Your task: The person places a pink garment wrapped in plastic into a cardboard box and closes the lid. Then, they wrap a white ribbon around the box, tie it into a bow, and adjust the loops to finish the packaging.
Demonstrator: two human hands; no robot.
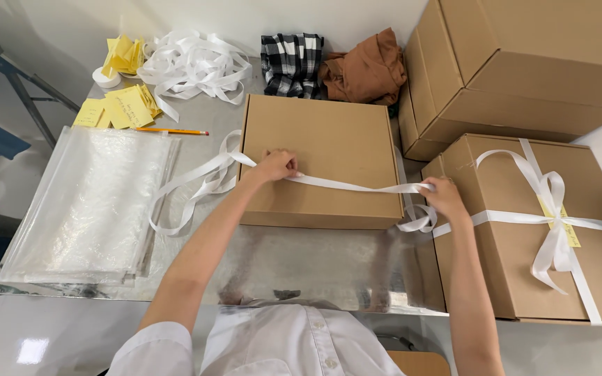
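A closed brown cardboard box (329, 139) lies on the shiny metal table (301, 261) in front of me. A white ribbon (357, 184) runs across the box's near part. My left hand (275, 166) pinches the ribbon on top of the box near its left side. At the box's right edge my right hand (442, 196) grips the same ribbon, pulled flat between both hands. Loose ribbon loops trail off to the left of the box on the table.
A stack of clear plastic bags (88, 205) lies at left. Yellow notes (123, 108), a pencil (172, 131) and a heap of white ribbon (189, 66) sit behind. Folded clothes (329, 66) lie at the back. A ribbon-tied box (524, 264) and large boxes (517, 63) stand at right.
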